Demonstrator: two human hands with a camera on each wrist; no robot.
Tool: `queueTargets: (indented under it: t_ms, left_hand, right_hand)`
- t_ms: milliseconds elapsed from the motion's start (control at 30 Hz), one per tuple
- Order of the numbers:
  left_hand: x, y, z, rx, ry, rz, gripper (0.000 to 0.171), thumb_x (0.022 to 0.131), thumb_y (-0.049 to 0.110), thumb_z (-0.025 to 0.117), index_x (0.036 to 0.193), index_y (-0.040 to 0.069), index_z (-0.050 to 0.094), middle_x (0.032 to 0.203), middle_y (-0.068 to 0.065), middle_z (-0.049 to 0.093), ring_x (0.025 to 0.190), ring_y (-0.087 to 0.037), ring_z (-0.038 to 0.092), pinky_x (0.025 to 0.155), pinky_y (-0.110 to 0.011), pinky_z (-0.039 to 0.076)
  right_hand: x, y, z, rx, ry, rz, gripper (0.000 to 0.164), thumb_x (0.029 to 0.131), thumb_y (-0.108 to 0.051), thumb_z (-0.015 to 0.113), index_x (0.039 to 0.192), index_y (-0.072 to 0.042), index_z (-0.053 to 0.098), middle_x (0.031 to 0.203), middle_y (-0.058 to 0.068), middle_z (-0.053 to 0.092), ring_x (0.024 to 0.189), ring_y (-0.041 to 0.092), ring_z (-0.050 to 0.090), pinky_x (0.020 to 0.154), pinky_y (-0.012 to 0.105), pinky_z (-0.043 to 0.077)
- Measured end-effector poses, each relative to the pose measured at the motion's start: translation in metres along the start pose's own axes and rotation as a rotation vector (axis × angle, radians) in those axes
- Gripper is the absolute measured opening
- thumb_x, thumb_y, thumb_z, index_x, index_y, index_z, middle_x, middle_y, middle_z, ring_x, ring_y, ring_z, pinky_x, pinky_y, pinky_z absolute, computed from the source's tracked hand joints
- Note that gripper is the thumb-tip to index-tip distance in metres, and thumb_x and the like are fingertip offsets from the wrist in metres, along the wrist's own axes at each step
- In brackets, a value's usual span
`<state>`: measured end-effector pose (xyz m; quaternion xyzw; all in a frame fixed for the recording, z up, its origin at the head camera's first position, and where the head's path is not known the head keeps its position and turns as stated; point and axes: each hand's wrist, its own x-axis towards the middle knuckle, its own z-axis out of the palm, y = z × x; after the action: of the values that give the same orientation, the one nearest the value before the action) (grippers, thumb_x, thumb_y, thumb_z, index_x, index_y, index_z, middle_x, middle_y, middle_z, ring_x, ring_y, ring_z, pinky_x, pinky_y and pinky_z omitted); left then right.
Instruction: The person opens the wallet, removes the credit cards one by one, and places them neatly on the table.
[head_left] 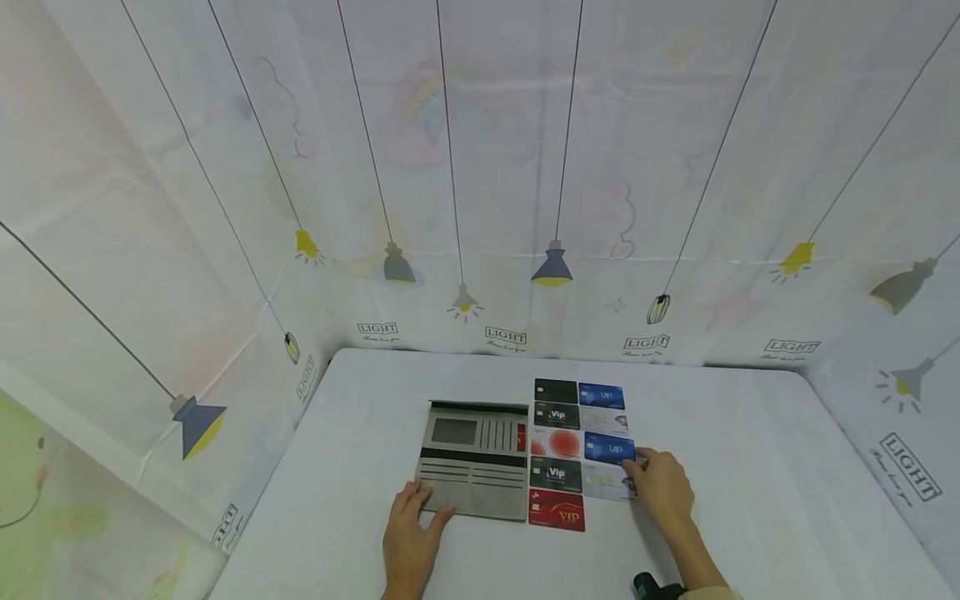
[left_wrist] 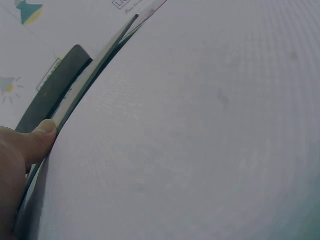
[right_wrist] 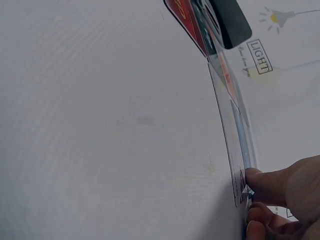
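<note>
A flat grey card holder [head_left: 474, 493] with a dark band, printed lines and a small dark window lies on the white table. My left hand [head_left: 412, 533] rests at its lower left corner, fingers on the left edge and thumb along the near edge. In the left wrist view the thumb [left_wrist: 45, 131] lies on the holder's rim. My right hand [head_left: 663, 483] pinches the right edge of a blue VIP card [head_left: 606, 447] between thumb and fingers. Just below that card lies a silver card [head_left: 606, 482], close to the fingers.
Beside the holder, two columns of cards lie edge to edge, among them a red VIP card [head_left: 555, 510], a black card [head_left: 556, 391] and another blue VIP card [head_left: 602, 396]. White cloth walls [head_left: 570, 321] printed with lamps surround the table [head_left: 360, 417].
</note>
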<state>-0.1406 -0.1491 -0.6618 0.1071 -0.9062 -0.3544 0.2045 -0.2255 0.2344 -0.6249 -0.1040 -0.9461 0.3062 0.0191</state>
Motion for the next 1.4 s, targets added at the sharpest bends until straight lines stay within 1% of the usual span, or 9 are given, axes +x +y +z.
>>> queueTargets:
  t_ms: [133,333,500,633,733,833,1000,1167,1400]
  left_hand:
    - [0.0,0.0,-0.001,-0.002,0.005,0.006,0.055,0.075,0.041,0.086,0.117,0.008,0.072,0.133,-0.01,0.064,0.132,-0.033,0.057,0.109,-0.048,0.049]
    - [0.0,0.002,-0.002,-0.003,0.016,0.014,0.055,0.074,0.041,0.086,0.116,0.008,0.072,0.132,-0.01,0.065,0.131,-0.033,0.057,0.108,-0.048,0.05]
    - [-0.001,0.003,-0.001,-0.001,0.035,0.032,0.055,0.074,0.04,0.087,0.115,0.008,0.073,0.131,-0.011,0.066,0.13,-0.034,0.058,0.107,-0.049,0.051]
    - [0.0,0.002,0.0,0.005,0.045,0.045,0.054,0.073,0.04,0.087,0.115,0.008,0.073,0.13,-0.01,0.066,0.13,-0.033,0.059,0.106,-0.048,0.051]
    - [0.0,0.001,0.001,0.007,0.049,0.051,0.055,0.073,0.041,0.087,0.114,0.008,0.073,0.13,-0.01,0.066,0.129,-0.033,0.059,0.106,-0.048,0.051]
    - [0.0,0.001,0.0,0.006,0.054,0.055,0.055,0.073,0.041,0.087,0.114,0.008,0.073,0.129,-0.01,0.066,0.129,-0.034,0.059,0.105,-0.048,0.052]
    - [0.0,0.001,0.001,-0.005,0.056,0.057,0.055,0.073,0.04,0.088,0.114,0.006,0.073,0.128,-0.011,0.067,0.128,-0.034,0.06,0.105,-0.048,0.052]
    - [-0.001,0.001,0.001,-0.007,0.054,0.05,0.055,0.073,0.039,0.088,0.114,0.006,0.073,0.129,-0.01,0.067,0.128,-0.034,0.06,0.104,-0.048,0.053]
    - [-0.001,0.002,0.0,-0.002,0.03,0.017,0.055,0.073,0.04,0.088,0.115,0.007,0.073,0.131,-0.01,0.066,0.13,-0.033,0.058,0.107,-0.048,0.051]
  right_hand:
    - [0.002,0.0,0.003,-0.011,0.007,-0.017,0.045,0.095,-0.02,0.066,0.127,0.011,0.061,0.08,0.014,0.065,0.062,0.019,0.056,0.044,0.026,0.04]
    - [0.001,-0.006,0.0,-0.011,0.01,-0.021,0.045,0.096,-0.021,0.064,0.128,0.011,0.06,0.082,0.016,0.064,0.064,0.021,0.057,0.046,0.026,0.041]
    - [0.004,-0.024,-0.004,0.018,0.026,-0.037,0.043,0.096,-0.022,0.064,0.126,0.009,0.062,0.087,0.019,0.066,0.066,0.022,0.057,0.051,0.027,0.042]
    - [0.008,-0.044,-0.003,0.065,0.041,-0.06,0.038,0.097,-0.022,0.064,0.12,0.008,0.065,0.09,0.02,0.069,0.07,0.023,0.059,0.057,0.029,0.047]
    - [0.011,-0.059,0.001,0.108,0.039,-0.065,0.034,0.097,-0.023,0.062,0.115,0.006,0.066,0.092,0.019,0.07,0.072,0.023,0.06,0.06,0.031,0.052]
    - [0.014,-0.071,0.006,0.142,0.024,-0.054,0.032,0.098,-0.024,0.062,0.113,0.004,0.067,0.094,0.017,0.07,0.073,0.021,0.06,0.061,0.029,0.053]
    - [0.018,-0.088,0.017,0.206,-0.003,-0.066,0.027,0.096,-0.021,0.063,0.109,0.003,0.067,0.092,0.016,0.067,0.071,0.021,0.059,0.057,0.025,0.05]
    - [0.02,-0.103,0.029,0.236,-0.02,-0.111,0.022,0.094,-0.018,0.064,0.104,0.002,0.066,0.091,0.015,0.065,0.076,0.02,0.056,0.061,0.024,0.047]
    - [0.022,-0.119,0.04,0.284,-0.078,-0.107,0.023,0.092,-0.014,0.066,0.106,0.004,0.067,0.087,0.015,0.068,0.068,0.017,0.061,0.056,0.024,0.051]
